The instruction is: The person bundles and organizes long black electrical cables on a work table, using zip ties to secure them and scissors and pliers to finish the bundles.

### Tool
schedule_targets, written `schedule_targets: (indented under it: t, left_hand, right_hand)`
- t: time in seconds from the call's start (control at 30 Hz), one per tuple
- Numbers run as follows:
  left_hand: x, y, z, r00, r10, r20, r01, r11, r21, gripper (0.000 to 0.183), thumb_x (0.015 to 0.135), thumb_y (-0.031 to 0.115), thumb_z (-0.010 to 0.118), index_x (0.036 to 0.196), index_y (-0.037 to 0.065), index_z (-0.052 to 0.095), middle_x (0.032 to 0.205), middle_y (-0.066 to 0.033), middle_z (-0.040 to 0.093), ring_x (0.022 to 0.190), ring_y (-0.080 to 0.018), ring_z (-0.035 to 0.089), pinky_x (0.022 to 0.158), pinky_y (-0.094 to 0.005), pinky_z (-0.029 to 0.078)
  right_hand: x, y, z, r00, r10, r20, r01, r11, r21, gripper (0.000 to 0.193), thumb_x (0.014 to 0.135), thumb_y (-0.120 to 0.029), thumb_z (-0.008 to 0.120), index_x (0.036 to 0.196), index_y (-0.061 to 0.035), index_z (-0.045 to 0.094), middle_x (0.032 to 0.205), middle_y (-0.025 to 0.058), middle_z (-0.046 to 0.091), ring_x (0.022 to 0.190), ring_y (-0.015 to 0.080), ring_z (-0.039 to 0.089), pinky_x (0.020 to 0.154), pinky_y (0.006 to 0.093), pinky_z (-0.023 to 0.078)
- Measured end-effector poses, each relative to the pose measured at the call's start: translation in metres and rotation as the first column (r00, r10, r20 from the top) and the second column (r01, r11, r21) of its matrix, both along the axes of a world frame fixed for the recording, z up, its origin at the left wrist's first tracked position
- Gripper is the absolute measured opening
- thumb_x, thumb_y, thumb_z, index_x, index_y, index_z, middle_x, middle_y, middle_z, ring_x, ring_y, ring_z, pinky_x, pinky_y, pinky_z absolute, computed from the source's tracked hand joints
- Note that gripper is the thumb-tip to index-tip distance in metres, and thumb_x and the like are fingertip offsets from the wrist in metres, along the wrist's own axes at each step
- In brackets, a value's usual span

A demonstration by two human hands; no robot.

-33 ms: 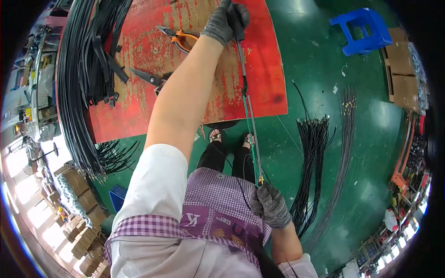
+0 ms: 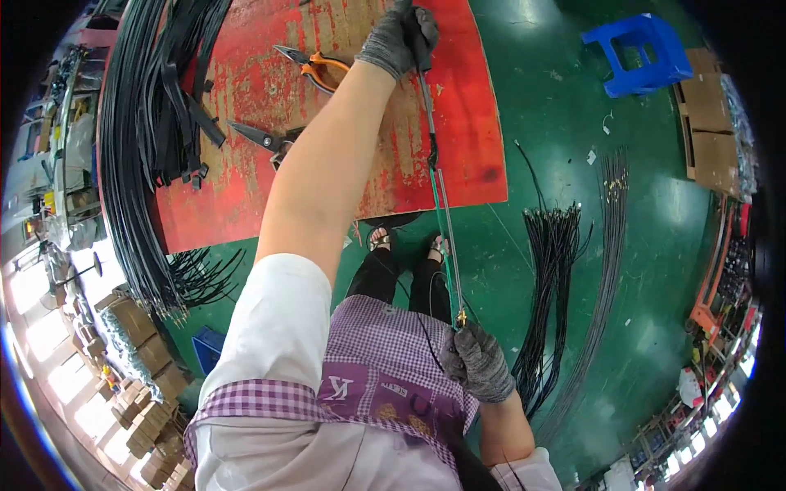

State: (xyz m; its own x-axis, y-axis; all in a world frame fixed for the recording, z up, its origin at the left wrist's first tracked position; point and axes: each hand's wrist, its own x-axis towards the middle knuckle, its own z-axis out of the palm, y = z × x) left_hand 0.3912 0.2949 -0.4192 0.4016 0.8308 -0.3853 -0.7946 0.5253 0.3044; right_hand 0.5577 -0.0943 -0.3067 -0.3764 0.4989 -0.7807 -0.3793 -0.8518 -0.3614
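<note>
A thick bundle of black cables (image 2: pixel 135 172) lies along the left of the frame, its lower ends hanging past the red, worn bench (image 2: pixel 217 209). To its right lie dark-bladed shears (image 2: pixel 260 138), partly hidden by the forearm, and orange-handled pliers (image 2: pixel 318 65). The gloved left hand (image 2: pixel 398 42), top centre, has its fingers closed around a dark strand (image 2: pixel 425 102), which runs down to meet a green cord (image 2: pixel 440 229) and a grey length beside it. Lower centre, the gloved right hand (image 2: pixel 477 362) grips their lower end, below a brass-coloured tip (image 2: pixel 462 316). Further right, black cables (image 2: pixel 553 262) and grey cables (image 2: pixel 607 254) lie on the green floor (image 2: pixel 655 270); a blue stool (image 2: pixel 667 64) stands upper right.
</note>
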Motion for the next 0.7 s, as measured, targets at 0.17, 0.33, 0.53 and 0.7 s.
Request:
schedule_targets:
  t: [0.17,0.33,0.53,0.7]
  left_hand:
    - [-0.003,0.002,-0.009,0.990,-0.060,0.131,0.064,0.997,-0.030,0.028,0.078,0.034,0.049,0.062,0.012,0.045,0.050,-0.0006,0.043,0.043,-0.0141,0.042,0.038,-0.0241,0.038]
    - [0.004,-0.016,-0.003,0.934,-0.202,0.294,0.207,0.978,0.012,0.033,0.081,0.036,0.044,0.056,0.014,0.040,0.044,0.0042,0.030,0.036,-0.0081,0.028,0.032,-0.0227,0.026]
    - [-0.019,-0.038,0.017,0.985,-0.171,-0.036,0.172,0.984,0.047,0.036,0.075,0.039,0.053,0.059,0.010,0.040,0.046,0.0033,0.031,0.037,-0.0091,0.029,0.032,-0.0219,0.028]
    - [-0.004,-0.061,0.028,0.971,-0.048,-0.233,0.007,0.985,-0.171,0.038,0.075,0.041,0.051,0.056,0.012,0.035,0.045,0.0057,0.024,0.035,-0.0061,0.020,0.030,-0.0195,0.020]
  right_hand:
    - [0.005,0.005,0.005,0.997,-0.011,0.073,0.018,0.996,-0.093,0.026,0.080,-0.031,0.050,0.083,-0.0053,0.046,0.053,-0.0017,0.041,0.041,0.0069,0.037,0.037,0.0209,0.029]
    - [0.002,0.007,-0.007,0.999,-0.012,0.032,0.014,0.997,-0.081,0.026,0.080,-0.031,0.049,0.081,-0.0054,0.046,0.052,-0.0017,0.040,0.041,0.0071,0.036,0.037,0.0212,0.029]
    - [-0.003,0.014,-0.013,0.998,0.031,0.049,-0.030,0.999,-0.019,0.026,0.082,-0.031,0.046,0.078,-0.0056,0.044,0.052,-0.0016,0.039,0.041,0.0070,0.036,0.037,0.0211,0.029]
    - [-0.019,0.030,-0.023,0.996,-0.006,0.087,0.003,0.999,0.042,0.032,0.078,-0.039,0.050,0.072,-0.0081,0.044,0.047,-0.0031,0.035,0.037,0.0063,0.031,0.034,0.0199,0.024]
